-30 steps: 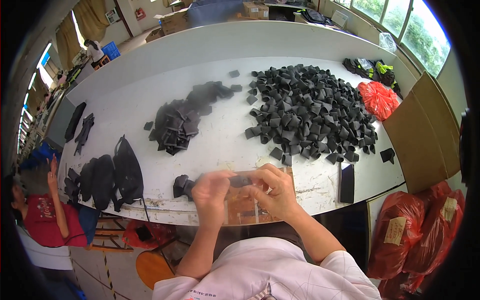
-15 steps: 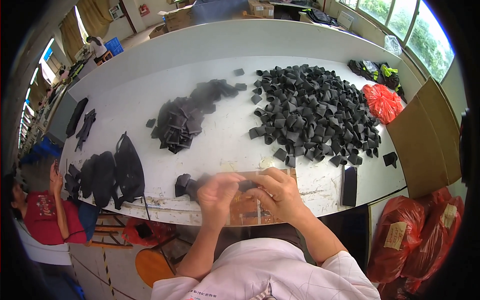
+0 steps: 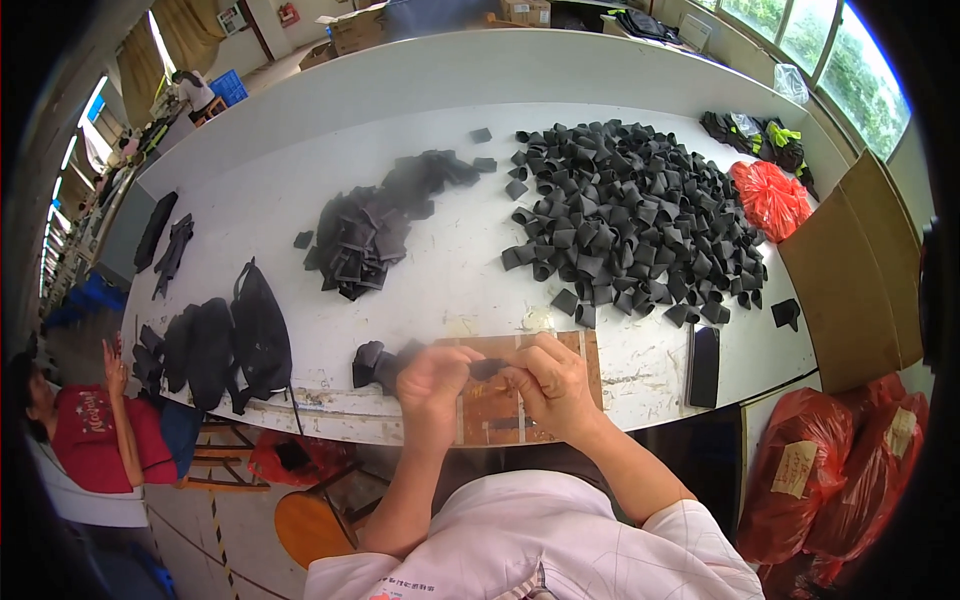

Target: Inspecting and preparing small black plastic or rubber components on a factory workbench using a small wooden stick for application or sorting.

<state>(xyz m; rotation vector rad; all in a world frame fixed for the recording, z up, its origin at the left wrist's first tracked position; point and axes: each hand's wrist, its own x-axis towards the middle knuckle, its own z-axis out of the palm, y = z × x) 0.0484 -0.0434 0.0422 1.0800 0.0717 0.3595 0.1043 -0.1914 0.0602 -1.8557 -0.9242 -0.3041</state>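
Note:
A small black fabric piece (image 3: 487, 369) is stretched between my two hands above a brown board (image 3: 500, 410) at the table's near edge. On its left end, my left hand (image 3: 430, 388) is closed in a pinch. My right hand (image 3: 548, 385) grips the other end with bent fingers. Several dark fabric pieces (image 3: 370, 365) lie just left of my left hand, partly hidden by it. Farther off is a heap of flat black pieces (image 3: 360, 245). A large pile of black fabric loops (image 3: 630, 220) covers the right of the table.
A dark phone-like slab (image 3: 703, 366) lies right of the board. Black fabric items (image 3: 210, 350) rest at the table's left. A red plastic bag (image 3: 770, 200) and a cardboard sheet (image 3: 850, 280) stand at right. Another person (image 3: 95, 430) sits at left; a stool (image 3: 312, 528) stands below.
My fingers have shifted slightly around the black piece, which shows more clearly between them now. The person at left has raised a hand a little. The view has tilted slightly.

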